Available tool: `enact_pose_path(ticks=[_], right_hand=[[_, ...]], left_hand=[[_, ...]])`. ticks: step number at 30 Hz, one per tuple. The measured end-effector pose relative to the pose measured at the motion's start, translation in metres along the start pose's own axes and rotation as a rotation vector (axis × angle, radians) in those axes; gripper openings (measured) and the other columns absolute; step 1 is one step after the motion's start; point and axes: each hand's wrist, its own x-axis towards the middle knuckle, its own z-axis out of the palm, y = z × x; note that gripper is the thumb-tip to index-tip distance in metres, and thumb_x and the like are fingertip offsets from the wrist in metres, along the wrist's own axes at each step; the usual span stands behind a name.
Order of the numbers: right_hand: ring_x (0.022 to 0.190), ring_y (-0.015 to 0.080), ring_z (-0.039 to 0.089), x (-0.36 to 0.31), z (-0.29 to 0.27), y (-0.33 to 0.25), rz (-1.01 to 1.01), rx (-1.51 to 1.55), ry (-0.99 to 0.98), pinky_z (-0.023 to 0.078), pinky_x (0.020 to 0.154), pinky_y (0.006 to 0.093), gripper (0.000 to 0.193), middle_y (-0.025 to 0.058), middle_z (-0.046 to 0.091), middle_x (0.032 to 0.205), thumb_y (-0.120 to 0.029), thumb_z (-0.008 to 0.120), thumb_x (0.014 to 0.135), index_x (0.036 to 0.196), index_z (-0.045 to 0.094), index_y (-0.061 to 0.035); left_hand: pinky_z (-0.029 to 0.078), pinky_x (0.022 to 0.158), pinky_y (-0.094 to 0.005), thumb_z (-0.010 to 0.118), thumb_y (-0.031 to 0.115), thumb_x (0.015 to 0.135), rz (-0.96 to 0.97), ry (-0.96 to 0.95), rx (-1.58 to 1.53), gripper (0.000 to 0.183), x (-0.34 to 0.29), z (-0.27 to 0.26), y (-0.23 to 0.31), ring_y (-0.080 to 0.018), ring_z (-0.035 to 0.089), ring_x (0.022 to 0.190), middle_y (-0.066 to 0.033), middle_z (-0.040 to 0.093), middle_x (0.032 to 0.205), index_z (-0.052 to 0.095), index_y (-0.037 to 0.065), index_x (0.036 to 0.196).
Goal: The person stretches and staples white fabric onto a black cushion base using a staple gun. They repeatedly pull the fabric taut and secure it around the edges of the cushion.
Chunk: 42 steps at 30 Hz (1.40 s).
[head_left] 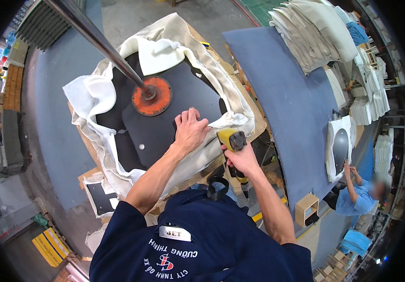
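Right hand point(245, 160) was wrapped round a yellow-and-black power tool point(231, 139), held by the near right corner of a cloth-edged black panel point(158, 136). Left hand point(190, 133) was curled at the beige cloth point(240, 120) — couldn't tell if any was pinched. An orange disc point(141, 106) was set on the panel — blue-topped table point(277, 94) was parked to the right.

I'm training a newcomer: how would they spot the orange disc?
Find the black panel edged with white padding, beneath the left hand. Follow the slanting metal pole down to it; the orange disc sits at the pole's foot. Its bright colour sets it apart from the black and white around it.
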Motion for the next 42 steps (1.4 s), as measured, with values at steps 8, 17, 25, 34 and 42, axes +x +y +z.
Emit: enact_pose_path(ticks=[8, 17, 25, 34, 42], right_hand=[[0.055, 0.0189, 0.066, 0.037, 0.013, -0.048, 0.111, -0.213, -0.077, 0.053, 0.053, 0.0370, 0.025, 0.0095, 0.069, 0.073, -0.012, 0.066, 0.086, 0.107, 0.065, 0.0013], [0.059, 0.0230, 0.069, 0.035, 0.015, -0.043, 0.105, -0.233, -0.062, 0.055, 0.058, 0.0372, 0.035, 0.0137, 0.071, 0.082, -0.009, 0.065, 0.083, 0.117, 0.063, -0.0012], [0.055, 0.0224, 0.068, 0.037, 0.000, -0.051, 0.042, -0.175, -0.056, 0.054, 0.054, 0.0367, 0.034, 0.0126, 0.071, 0.082, -0.010, 0.067, 0.083, 0.114, 0.063, 0.0016], [0.062, 0.0191, 0.069, 0.012, -0.021, 0.029, -0.142, -0.073, -0.236, 0.058, 0.062, 0.0365, 0.063, 0.0127, 0.072, 0.097, -0.010, 0.073, 0.078, 0.139, 0.058, -0.0085], [0.060, 0.0126, 0.063, 0.024, -0.033, 0.032, -0.267, -0.056, -0.291, 0.053, 0.054, 0.0288, 0.047, 0.0036, 0.072, 0.097, -0.002, 0.067, 0.084, 0.130, 0.061, -0.0068]], left_hand=[[0.028, 0.114, -0.0619, 0.072, 0.026, 0.079, 0.098, 0.025, 0.108, 0.031, -0.004, 0.017, -0.019, -0.0357, 0.047, 0.119, -0.0137, 0.052, 0.119, 0.061, 0.008, 0.102], [0.028, 0.115, -0.0597, 0.070, 0.019, 0.080, 0.063, 0.015, 0.021, 0.027, 0.003, 0.010, -0.011, -0.0314, 0.048, 0.120, -0.0102, 0.053, 0.117, 0.057, 0.012, 0.102], [0.034, 0.112, -0.0555, 0.068, 0.009, 0.083, -0.025, 0.255, -0.066, 0.024, 0.019, 0.025, -0.006, -0.0335, 0.053, 0.113, -0.0112, 0.057, 0.109, 0.061, 0.012, 0.106], [0.047, 0.090, -0.0460, 0.065, 0.019, 0.093, -0.286, 0.312, -0.296, 0.021, -0.010, -0.012, -0.005, -0.0340, 0.061, 0.103, -0.0132, 0.068, 0.106, 0.072, 0.008, 0.109], [0.042, 0.084, -0.0427, 0.069, 0.040, 0.091, -0.476, -0.175, 0.174, 0.033, -0.165, -0.067, 0.045, -0.0282, 0.061, 0.093, -0.0056, 0.067, 0.095, 0.070, 0.011, 0.108]])
